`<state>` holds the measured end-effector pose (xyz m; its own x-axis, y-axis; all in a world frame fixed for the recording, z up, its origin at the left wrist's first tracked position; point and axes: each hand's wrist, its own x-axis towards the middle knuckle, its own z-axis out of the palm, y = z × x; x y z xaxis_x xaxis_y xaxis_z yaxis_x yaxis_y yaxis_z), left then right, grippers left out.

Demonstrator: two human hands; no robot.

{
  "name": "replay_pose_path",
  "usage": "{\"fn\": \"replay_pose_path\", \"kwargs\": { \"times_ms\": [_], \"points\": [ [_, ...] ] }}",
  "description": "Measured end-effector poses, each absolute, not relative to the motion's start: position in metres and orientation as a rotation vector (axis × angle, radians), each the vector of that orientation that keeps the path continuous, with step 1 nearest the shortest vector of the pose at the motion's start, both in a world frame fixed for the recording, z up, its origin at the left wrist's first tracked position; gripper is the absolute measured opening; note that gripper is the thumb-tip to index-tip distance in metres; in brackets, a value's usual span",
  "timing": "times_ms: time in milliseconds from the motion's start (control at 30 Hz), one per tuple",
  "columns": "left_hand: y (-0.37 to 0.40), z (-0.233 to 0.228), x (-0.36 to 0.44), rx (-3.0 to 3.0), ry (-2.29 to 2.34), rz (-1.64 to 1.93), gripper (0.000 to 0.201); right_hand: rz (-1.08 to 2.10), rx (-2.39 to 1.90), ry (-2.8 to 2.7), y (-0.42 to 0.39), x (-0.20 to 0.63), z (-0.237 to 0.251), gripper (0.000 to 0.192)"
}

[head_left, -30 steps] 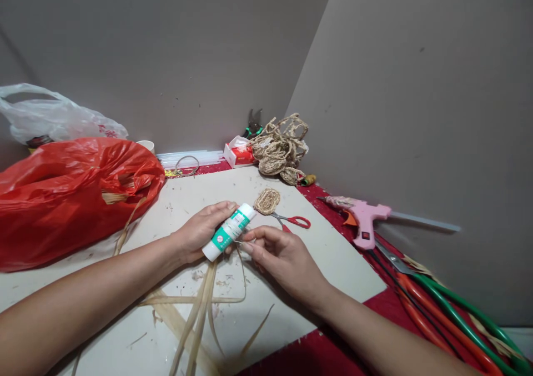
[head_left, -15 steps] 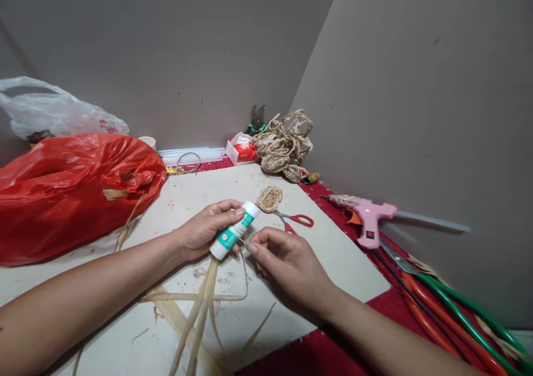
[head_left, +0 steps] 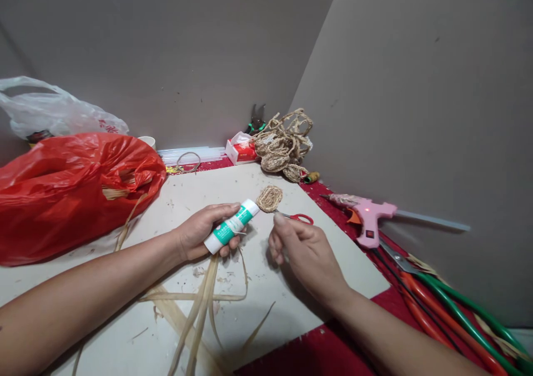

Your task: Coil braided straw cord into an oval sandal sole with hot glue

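My left hand (head_left: 204, 229) is wrapped round a white and green glue stick (head_left: 231, 227), tilted up to the right. A thin pale end pokes out beside the tube near my fingertips. Flat straw-coloured strips (head_left: 204, 304) run from below that hand down across the white board. My right hand (head_left: 302, 248) is closed, thumb against curled fingers; anything between them is hidden. It hovers by the red-handled scissors (head_left: 302, 218) and partly covers them. A small oval woven straw piece (head_left: 270, 198) lies just beyond the glue stick's upper end.
A red plastic bag (head_left: 75, 192) bulges at the left. Braided straw cord (head_left: 283, 143) is heaped at the back, beside a red and white box (head_left: 241, 149). At the right lie a pink glue gun (head_left: 372, 220) and large shears (head_left: 420, 281). Grey walls (head_left: 208, 59) enclose the white board (head_left: 341, 254).
My right hand has moved away from the glue stick, up and right, over the scissors' handles. My left hand has turned the glue stick slightly and shifted it a little left.
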<state>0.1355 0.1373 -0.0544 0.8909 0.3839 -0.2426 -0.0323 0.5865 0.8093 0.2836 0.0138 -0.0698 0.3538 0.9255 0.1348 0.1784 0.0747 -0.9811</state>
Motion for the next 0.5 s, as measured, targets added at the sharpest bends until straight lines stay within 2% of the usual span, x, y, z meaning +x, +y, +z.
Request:
{"fn": "replay_pose_path", "kwargs": {
  "times_ms": [67, 133, 233, 300, 500],
  "points": [
    [0.137, -0.055, 0.135, 0.949, 0.397, 0.231, 0.021, 0.777, -1.35, -1.011, 0.018, 0.287, -0.069, 0.043],
    [0.135, -0.055, 0.134, 0.989, 0.399, 0.203, 0.023, 0.839, -1.278, -0.956, 0.021, 0.287, -0.067, 0.028],
    [0.133, -0.057, 0.134, 1.046, 0.425, 0.168, 0.027, 0.948, -1.233, -0.977, 0.022, 0.284, -0.064, 0.036],
    [0.133, -0.058, 0.135, 1.082, 0.425, 0.157, 0.03, 0.971, -1.241, -1.007, 0.021, 0.282, -0.063, 0.034],
    [0.134, -0.063, 0.137, 1.165, 0.438, 0.234, 0.038, 0.762, -1.294, -0.902, 0.024, 0.293, -0.06, 0.03]
  ]
}}
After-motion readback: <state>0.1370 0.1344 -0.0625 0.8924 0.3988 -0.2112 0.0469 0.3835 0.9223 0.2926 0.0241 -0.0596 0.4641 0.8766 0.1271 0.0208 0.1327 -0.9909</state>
